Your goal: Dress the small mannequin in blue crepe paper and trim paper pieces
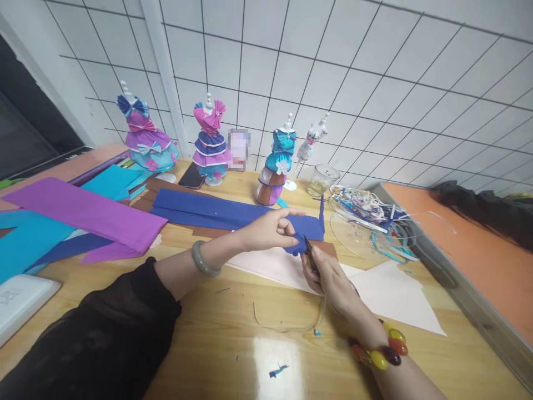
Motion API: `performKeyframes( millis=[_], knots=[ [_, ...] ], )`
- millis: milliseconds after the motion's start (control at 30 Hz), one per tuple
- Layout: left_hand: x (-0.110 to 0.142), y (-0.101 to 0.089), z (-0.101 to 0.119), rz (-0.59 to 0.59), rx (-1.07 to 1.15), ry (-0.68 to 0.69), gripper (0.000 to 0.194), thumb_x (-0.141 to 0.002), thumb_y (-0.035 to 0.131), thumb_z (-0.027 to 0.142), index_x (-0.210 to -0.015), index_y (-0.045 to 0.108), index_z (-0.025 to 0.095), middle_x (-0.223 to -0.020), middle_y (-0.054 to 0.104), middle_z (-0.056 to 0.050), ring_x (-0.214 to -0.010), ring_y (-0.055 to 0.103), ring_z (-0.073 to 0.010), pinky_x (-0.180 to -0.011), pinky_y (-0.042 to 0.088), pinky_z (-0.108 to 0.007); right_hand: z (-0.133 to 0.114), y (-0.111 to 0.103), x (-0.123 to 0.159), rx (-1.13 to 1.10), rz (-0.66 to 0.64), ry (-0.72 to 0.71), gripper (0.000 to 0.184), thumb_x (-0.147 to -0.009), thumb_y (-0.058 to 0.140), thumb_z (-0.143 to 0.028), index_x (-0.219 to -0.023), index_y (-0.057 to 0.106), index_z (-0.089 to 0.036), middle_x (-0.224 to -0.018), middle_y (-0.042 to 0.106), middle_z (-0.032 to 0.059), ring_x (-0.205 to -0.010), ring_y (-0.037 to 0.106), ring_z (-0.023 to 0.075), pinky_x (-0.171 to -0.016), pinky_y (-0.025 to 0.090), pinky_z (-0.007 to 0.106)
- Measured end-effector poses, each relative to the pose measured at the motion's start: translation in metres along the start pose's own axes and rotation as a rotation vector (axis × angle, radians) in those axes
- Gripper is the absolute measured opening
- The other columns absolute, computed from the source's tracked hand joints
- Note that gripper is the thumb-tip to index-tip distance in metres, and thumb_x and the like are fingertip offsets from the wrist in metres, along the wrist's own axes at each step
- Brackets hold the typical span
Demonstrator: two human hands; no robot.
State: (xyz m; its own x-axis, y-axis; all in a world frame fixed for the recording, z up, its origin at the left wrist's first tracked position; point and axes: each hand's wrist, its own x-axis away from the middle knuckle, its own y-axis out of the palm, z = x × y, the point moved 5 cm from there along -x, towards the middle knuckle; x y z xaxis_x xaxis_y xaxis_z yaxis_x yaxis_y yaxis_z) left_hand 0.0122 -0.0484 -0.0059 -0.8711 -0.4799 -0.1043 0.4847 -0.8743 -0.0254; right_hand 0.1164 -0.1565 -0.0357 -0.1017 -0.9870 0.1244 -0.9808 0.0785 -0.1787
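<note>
Between thumb and fingers my left hand (277,229) pinches a small dark-blue piece (295,244) of crepe-like paper or cloth with a wavy lower edge. My right hand (331,278) is closed around small scissors (308,248) with dark blades, whose tips touch the right side of the blue piece; their handles are mostly hidden by my fingers. Just behind my hands lies a long folded blue strip (200,209), its right end standing up. Under it sits a brown sheet (328,249), and beneath my hands are pale sheets (391,291).
Three miniature dress forms in frilled dresses (150,139) and a bare patterned one (311,139) line the wall. At right are a glass (322,180) and a plate of ribbon scraps (370,211). Purple (91,214) and turquoise sheets lie left, near a white device (25,303).
</note>
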Motion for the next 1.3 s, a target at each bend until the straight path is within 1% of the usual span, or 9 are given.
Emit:
performKeyframes(
  millis=[200, 367, 600, 800, 933, 1133, 1300],
  knots=[
    [-0.0001, -0.0020, 0.0015, 0.018, -0.022, 0.008, 0.064, -0.068, 0.067, 0.020, -0.128, 0.044, 0.017, -0.071, 0.051, 0.004, -0.064, 0.050, -0.0075, -0.064, 0.041, -0.024, -0.0016, -0.0002, 0.0005, 0.013, 0.001, -0.010, 0.044, -0.089, 0.034, -0.058, -0.067, 0.039, -0.021, -0.049, 0.029, -0.0078, -0.039, 0.025, 0.0076, -0.038, 0.021, 0.022],
    [-0.0002, -0.0023, 0.0021, 0.003, -0.014, 0.010, 0.064, -0.069, 0.067, 0.019, -0.128, 0.042, 0.018, -0.072, 0.051, 0.004, -0.066, 0.051, -0.0078, -0.064, 0.041, -0.023, -0.0019, -0.0004, 0.0011, 0.022, -0.009, -0.001, 0.042, -0.090, 0.034, -0.057, -0.070, 0.041, -0.021, -0.050, 0.029, -0.0081, -0.040, 0.024, 0.0077, -0.039, 0.020, 0.022],
    [-0.0007, -0.0007, -0.0019, -0.001, -0.016, 0.007, 0.067, -0.068, 0.066, 0.019, -0.130, 0.041, 0.018, -0.072, 0.051, 0.004, -0.065, 0.051, -0.0082, -0.065, 0.041, -0.025, -0.0047, 0.0017, 0.0003, 0.045, -0.016, -0.017, 0.045, -0.089, 0.033, -0.059, -0.065, 0.038, -0.021, -0.047, 0.031, -0.0070, -0.040, 0.026, 0.0086, -0.039, 0.021, 0.023],
    [-0.0006, 0.0000, -0.0027, 0.007, -0.010, -0.010, 0.067, -0.068, 0.067, 0.020, -0.130, 0.042, 0.018, -0.070, 0.052, 0.004, -0.061, 0.049, -0.0072, -0.061, 0.039, -0.023, -0.0017, 0.0006, -0.0002, 0.020, -0.001, -0.019, 0.045, -0.090, 0.032, -0.058, -0.064, 0.038, -0.021, -0.047, 0.030, -0.0071, -0.039, 0.025, 0.0085, -0.039, 0.021, 0.023],
    [-0.0002, 0.0013, -0.0024, -0.007, -0.024, -0.016, 0.068, -0.068, 0.066, 0.019, -0.131, 0.041, 0.017, -0.068, 0.050, 0.005, -0.060, 0.047, -0.0070, -0.059, 0.038, -0.022, -0.0010, -0.0008, -0.0002, 0.016, 0.013, -0.033, 0.046, -0.090, 0.031, -0.057, -0.062, 0.038, -0.021, -0.046, 0.030, -0.0069, -0.039, 0.026, 0.0082, -0.039, 0.020, 0.024],
    [-0.0003, 0.0029, -0.0047, -0.034, -0.024, -0.016, 0.069, -0.068, 0.065, 0.017, -0.132, 0.039, 0.018, -0.070, 0.050, 0.005, -0.060, 0.046, -0.0067, -0.058, 0.037, -0.022, 0.0004, -0.0006, -0.0004, -0.011, 0.019, -0.015, 0.048, -0.089, 0.032, -0.059, -0.060, 0.036, -0.021, -0.046, 0.030, -0.0067, -0.038, 0.025, 0.0079, -0.039, 0.019, 0.023],
    [-0.0005, 0.0023, -0.0042, -0.027, -0.036, -0.010, 0.068, -0.068, 0.065, 0.018, -0.132, 0.040, 0.017, -0.069, 0.049, 0.005, -0.059, 0.045, -0.0068, -0.058, 0.036, -0.023, 0.0017, -0.0010, -0.0009, -0.016, 0.019, -0.011, 0.047, -0.090, 0.032, -0.058, -0.061, 0.037, -0.021, -0.047, 0.030, -0.0069, -0.038, 0.025, 0.0076, -0.039, 0.020, 0.023]
  ],
)
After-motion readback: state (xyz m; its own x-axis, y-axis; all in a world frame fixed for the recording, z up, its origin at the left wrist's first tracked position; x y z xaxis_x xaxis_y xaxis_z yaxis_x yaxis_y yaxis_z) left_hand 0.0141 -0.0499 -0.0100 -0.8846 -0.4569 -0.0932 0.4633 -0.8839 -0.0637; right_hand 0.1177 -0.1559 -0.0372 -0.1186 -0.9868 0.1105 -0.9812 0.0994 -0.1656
